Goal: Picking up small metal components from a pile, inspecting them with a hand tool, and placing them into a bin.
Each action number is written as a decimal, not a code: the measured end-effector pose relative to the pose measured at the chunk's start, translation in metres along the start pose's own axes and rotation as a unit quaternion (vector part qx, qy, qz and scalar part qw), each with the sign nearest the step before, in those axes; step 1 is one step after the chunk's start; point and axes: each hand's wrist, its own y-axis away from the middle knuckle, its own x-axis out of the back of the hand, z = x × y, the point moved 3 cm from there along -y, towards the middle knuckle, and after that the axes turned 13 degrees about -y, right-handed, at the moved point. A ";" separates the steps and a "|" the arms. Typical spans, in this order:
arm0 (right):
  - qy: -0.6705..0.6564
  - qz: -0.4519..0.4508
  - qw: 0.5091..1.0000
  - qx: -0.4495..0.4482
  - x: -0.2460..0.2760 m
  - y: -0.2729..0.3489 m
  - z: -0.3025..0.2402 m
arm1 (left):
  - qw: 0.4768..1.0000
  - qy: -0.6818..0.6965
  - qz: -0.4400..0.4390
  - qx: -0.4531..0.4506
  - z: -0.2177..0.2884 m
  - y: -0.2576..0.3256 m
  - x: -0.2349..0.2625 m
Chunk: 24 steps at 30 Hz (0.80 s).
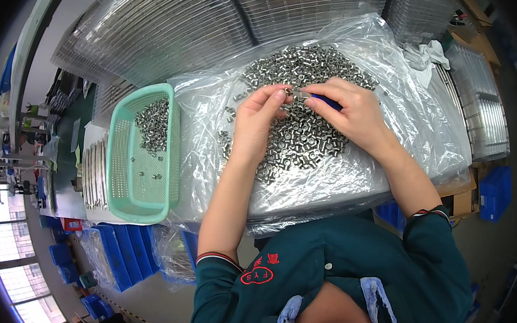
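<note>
Over a heap of small shiny metal fittings (305, 144), my two hands meet. Between thumb and forefinger, my left hand (254, 120) pinches one small metal fitting (289, 92). My right hand (359, 115) is closed around a slim blue-handled tool (327, 101). The tool's pale, narrow tip points left and reaches the fitting; whether it touches or sits inside cannot be made out. Clear plastic sheeting (204, 121) lies under the heap. To the left, a light green perforated basket (175, 155) holds many similar fittings, mostly toward its far end.
Stacked clear plastic trays (159, 32) line the table's far side, with another stack (479, 100) at the right. A pale cloth (426, 55) lies at the far right. Blue bins (120, 254) stand below the table's left front; another blue bin (494, 193) is at right.
</note>
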 end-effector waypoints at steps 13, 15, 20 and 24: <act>-0.488 0.006 0.825 -0.284 -0.006 0.003 0.016 | 0.999 -0.019 -0.011 -0.030 0.009 0.004 -0.005; -0.540 -0.016 0.759 -0.363 -0.014 0.007 0.019 | 0.995 -0.039 -0.005 -0.094 0.014 0.005 -0.008; -0.535 -0.055 0.750 -0.386 -0.024 0.010 0.020 | 0.990 -0.059 0.001 -0.128 0.013 0.006 -0.009; -0.540 -0.059 0.746 -0.386 -0.026 0.011 0.019 | 0.983 -0.095 0.010 -0.155 0.010 0.004 -0.009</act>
